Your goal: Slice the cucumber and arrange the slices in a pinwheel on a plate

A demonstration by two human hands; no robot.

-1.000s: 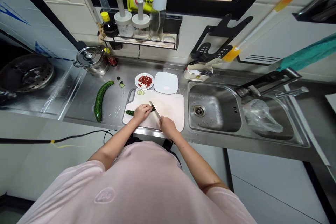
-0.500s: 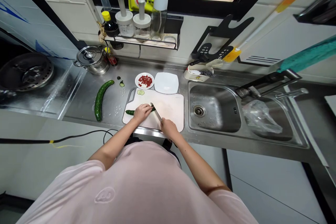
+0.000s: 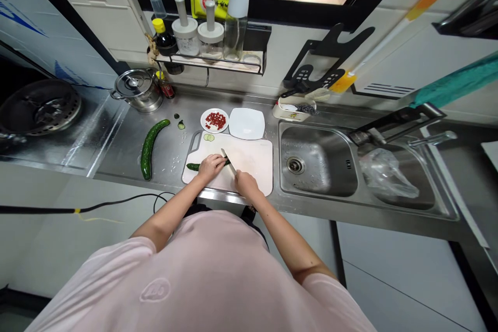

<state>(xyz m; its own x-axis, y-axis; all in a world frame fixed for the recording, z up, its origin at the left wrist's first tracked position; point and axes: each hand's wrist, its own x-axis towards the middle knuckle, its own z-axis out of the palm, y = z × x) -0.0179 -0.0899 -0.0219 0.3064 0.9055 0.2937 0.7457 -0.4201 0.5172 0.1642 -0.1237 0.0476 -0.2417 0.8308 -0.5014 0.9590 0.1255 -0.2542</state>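
My left hand (image 3: 211, 167) is closed over a dark green cucumber (image 3: 192, 166) that lies on a white cutting board (image 3: 252, 166). The cucumber's left end sticks out past my fingers, and its middle is hidden under them. My right hand (image 3: 246, 184) grips a kitchen knife (image 3: 229, 162) by the handle. Its blade slants across the cucumber's right end, just beside my left fingertips. Pale cucumber slices (image 3: 209, 137) rest at the board's upper left.
Behind the board stand a plate of chopped red pieces (image 3: 215, 121) and a white square plate (image 3: 246, 123). A whole cucumber (image 3: 150, 150), green scraps (image 3: 181, 125) and a steel pot (image 3: 138, 91) are to the left. The double sink (image 3: 319, 163) is to the right.
My right hand and the knife have shifted slightly left and away from me along the cucumber's end. My left hand stays on the cucumber.
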